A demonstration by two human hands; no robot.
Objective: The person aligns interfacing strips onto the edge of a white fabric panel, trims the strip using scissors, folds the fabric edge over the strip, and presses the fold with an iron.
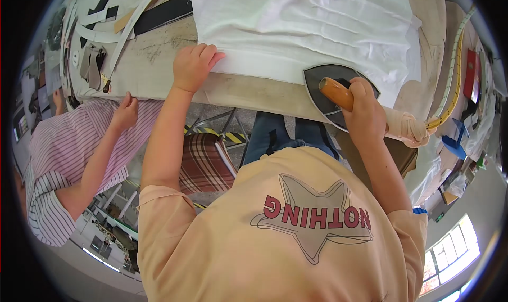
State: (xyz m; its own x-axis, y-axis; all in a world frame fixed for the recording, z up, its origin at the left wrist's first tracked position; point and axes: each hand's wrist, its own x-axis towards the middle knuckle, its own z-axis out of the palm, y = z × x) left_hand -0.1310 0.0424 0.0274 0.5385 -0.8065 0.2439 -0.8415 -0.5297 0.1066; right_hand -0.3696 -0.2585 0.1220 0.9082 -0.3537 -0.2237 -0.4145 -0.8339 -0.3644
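White fabric [307,21] lies over the padded table [254,88], wrinkled towards the back and flatter along its near edge. My left hand [193,68] pinches the near left corner of this fabric. At the right, my right hand [366,111] is wrapped round the wooden handle [335,93] of an iron. The iron's dark, pointed plate [320,96] rests partly on the fabric's near edge and partly over the table's front edge. A cloth-wrapped part [410,127] is beside my right wrist.
A co-worker in a striped top [79,138] stands at the left, one hand [126,111] by the table edge. Paper and dark strips [159,19] lie at the back left. Hoses [459,64] rise at the right. A plaid cloth [203,161] is below the table.
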